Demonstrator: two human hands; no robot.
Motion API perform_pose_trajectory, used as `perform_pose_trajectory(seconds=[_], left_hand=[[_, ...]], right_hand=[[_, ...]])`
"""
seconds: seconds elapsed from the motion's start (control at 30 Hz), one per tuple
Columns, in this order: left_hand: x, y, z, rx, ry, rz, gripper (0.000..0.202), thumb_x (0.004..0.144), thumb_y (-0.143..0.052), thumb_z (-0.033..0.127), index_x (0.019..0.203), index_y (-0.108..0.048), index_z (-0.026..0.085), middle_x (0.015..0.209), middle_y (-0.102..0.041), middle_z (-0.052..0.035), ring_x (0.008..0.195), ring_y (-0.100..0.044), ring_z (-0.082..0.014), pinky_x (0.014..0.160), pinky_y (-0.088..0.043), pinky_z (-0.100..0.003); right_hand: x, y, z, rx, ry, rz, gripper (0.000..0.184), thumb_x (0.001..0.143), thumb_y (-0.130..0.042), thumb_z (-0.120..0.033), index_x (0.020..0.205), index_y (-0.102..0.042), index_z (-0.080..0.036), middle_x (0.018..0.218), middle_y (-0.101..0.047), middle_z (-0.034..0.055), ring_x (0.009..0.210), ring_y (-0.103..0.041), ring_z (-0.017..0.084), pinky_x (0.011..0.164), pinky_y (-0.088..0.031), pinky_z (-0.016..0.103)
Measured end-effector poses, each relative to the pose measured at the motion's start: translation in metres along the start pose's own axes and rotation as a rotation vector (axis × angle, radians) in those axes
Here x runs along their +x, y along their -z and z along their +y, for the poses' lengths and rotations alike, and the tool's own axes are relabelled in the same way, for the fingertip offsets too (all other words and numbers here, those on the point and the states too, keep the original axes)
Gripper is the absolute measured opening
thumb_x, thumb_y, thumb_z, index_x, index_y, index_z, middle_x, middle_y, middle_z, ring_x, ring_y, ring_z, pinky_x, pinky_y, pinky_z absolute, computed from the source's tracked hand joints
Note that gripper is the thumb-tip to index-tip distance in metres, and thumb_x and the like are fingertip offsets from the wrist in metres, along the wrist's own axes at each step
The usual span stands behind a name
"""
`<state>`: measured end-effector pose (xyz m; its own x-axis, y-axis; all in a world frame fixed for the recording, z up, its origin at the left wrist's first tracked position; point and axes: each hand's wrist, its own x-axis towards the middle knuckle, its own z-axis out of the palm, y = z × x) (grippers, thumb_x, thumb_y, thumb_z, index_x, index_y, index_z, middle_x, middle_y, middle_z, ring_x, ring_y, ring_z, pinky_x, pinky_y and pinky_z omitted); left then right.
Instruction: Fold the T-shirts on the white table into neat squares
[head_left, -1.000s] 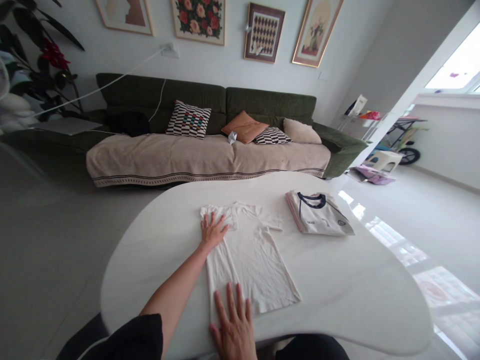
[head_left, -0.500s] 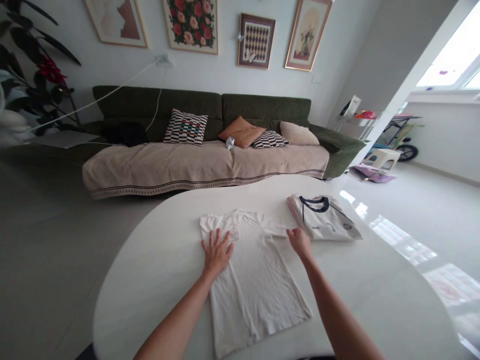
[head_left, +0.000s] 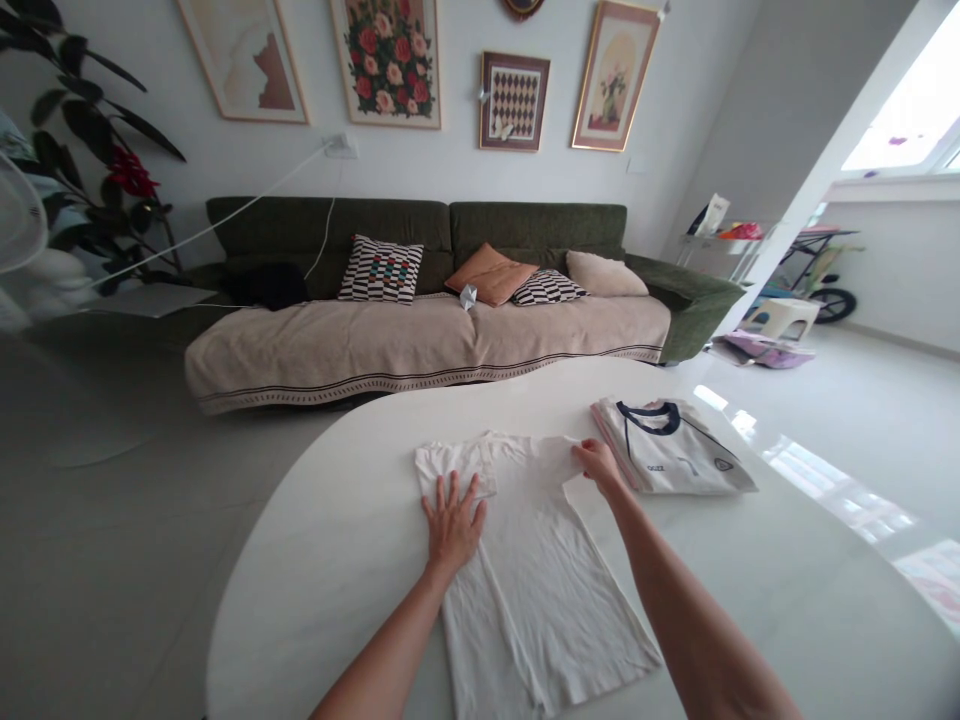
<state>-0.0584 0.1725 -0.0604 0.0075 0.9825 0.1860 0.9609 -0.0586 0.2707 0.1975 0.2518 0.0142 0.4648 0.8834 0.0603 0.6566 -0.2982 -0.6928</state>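
Observation:
A white T-shirt (head_left: 547, 570) lies spread on the white table, its hem toward me. Its left side is folded inward, with that sleeve lying over the body. My left hand (head_left: 454, 525) rests flat on this folded part, fingers spread. At the shirt's right side, my right hand (head_left: 598, 461) is closed on the edge of the other sleeve, pinching it between thumb and fingers. Just beyond the right hand sits a stack of folded clothes (head_left: 679, 450), topped by a white shirt with a navy collar.
The rounded white table (head_left: 300, 560) fills the foreground. Behind it stands a dark green sofa (head_left: 525, 225) with a beige cover and several cushions. A plant (head_left: 82, 130) is at the far left. A white stool (head_left: 784, 318) stands on the floor at the right.
My right hand has drawn the right sleeve upward and inward, so it sticks out less from the shirt's body. The left hand stays flat on the folded side. The view has shifted slightly.

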Motion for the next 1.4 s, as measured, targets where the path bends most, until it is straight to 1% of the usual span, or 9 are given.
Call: perform_pose_trajectory(seconds=[0.2,0.4,0.5,0.63,0.8,0.97,1.07,1.2,1.4], left_hand=[[0.000,0.001,0.001,0.008,-0.001,0.015,0.043,0.087,-0.028,0.040,0.130,-0.030,0.039,0.142,-0.026,-0.0022,0.130,-0.015,-0.0296,0.097,-0.014,-0.060],[0.003,-0.005,-0.007,-0.142,0.110,0.079,0.041,0.088,-0.025,0.024,0.126,-0.041,0.026,0.132,-0.043,-0.0039,0.127,-0.026,-0.0208,0.102,-0.019,-0.049],[0.004,-0.007,-0.011,-0.195,0.132,0.120,0.038,0.087,-0.028,0.020,0.116,-0.051,0.020,0.124,-0.050,-0.0069,0.124,-0.033,-0.0199,0.102,-0.021,-0.046],[0.006,0.001,-0.007,-0.261,0.203,0.146,0.034,0.088,-0.030,0.027,0.107,-0.057,0.020,0.119,-0.055,-0.0069,0.119,-0.038,-0.0188,0.102,-0.022,-0.041],[0.023,0.017,-0.001,-0.274,0.368,0.064,0.035,0.084,-0.035,0.041,0.087,-0.063,0.021,0.109,-0.060,-0.0055,0.109,-0.047,-0.0194,0.091,-0.032,-0.033],[0.047,0.022,-0.004,-0.271,0.548,-0.015,0.027,0.076,-0.044,0.042,0.075,-0.064,0.023,0.091,-0.065,-0.0060,0.094,-0.055,-0.0260,0.076,-0.039,-0.039],[0.055,0.022,-0.008,-0.271,0.603,-0.044,0.024,0.074,-0.046,0.040,0.075,-0.063,0.024,0.086,-0.066,-0.0060,0.092,-0.056,-0.0263,0.074,-0.039,-0.039],[0.055,0.025,-0.009,-0.278,0.605,-0.065,0.021,0.072,-0.048,0.038,0.074,-0.063,0.024,0.088,-0.066,-0.0060,0.096,-0.055,-0.0261,0.077,-0.038,-0.040],[0.060,0.032,-0.009,-0.320,0.635,-0.099,0.026,0.073,-0.046,0.043,0.085,-0.060,0.025,0.091,-0.066,-0.0058,0.090,-0.058,-0.0265,0.080,-0.038,-0.044]], right_hand=[[-0.032,-0.025,-0.066,-0.050,0.373,-0.071,0.018,0.072,-0.047,-0.013,0.088,-0.055,-0.015,0.081,-0.060,0.0069,0.081,-0.054,0.019,0.068,-0.039,0.027],[-0.117,-0.073,-0.105,0.065,0.708,-0.360,0.025,0.069,-0.049,-0.011,0.090,-0.056,-0.022,0.127,-0.045,0.0040,0.077,-0.058,0.010,0.066,-0.045,0.021],[-0.155,-0.066,-0.072,0.205,0.757,-0.437,0.031,0.074,-0.045,-0.017,0.104,-0.052,-0.024,0.135,-0.035,0.0055,0.091,-0.058,0.014,0.073,-0.047,0.026],[-0.176,-0.021,0.026,0.023,0.596,-0.251,0.035,0.074,-0.047,-0.023,0.109,-0.050,-0.019,0.120,-0.050,0.0107,0.110,-0.047,0.023,0.090,-0.039,0.036],[-0.176,0.033,0.112,-0.279,0.383,-0.181,0.033,0.070,-0.051,-0.026,0.102,-0.052,-0.017,0.089,-0.060,0.0088,0.087,-0.054,0.024,0.074,-0.043,0.036],[-0.195,0.045,0.093,-0.253,0.378,-0.206,0.005,0.072,-0.048,-0.024,0.069,-0.049,-0.021,0.064,-0.053,0.0013,0.068,-0.051,0.018,0.063,-0.041,0.029],[-0.221,0.044,0.072,-0.150,0.520,-0.132,0.010,0.070,-0.043,-0.012,0.072,-0.046,-0.020,0.077,-0.054,0.0036,0.077,-0.050,0.018,0.068,-0.041,0.028],[-0.253,0.044,0.065,-0.184,0.762,-0.337,0.024,0.066,-0.039,-0.001,0.076,-0.048,-0.021,0.074,-0.055,0.0015,0.073,-0.050,0.016,0.066,-0.040,0.028],[-0.248,0.056,0.067,-0.124,0.679,-0.436,0.013,0.081,-0.039,-0.014,0.081,-0.050,-0.021,0.075,-0.057,0.0013,0.068,-0.054,0.013,0.063,-0.044,0.025]])
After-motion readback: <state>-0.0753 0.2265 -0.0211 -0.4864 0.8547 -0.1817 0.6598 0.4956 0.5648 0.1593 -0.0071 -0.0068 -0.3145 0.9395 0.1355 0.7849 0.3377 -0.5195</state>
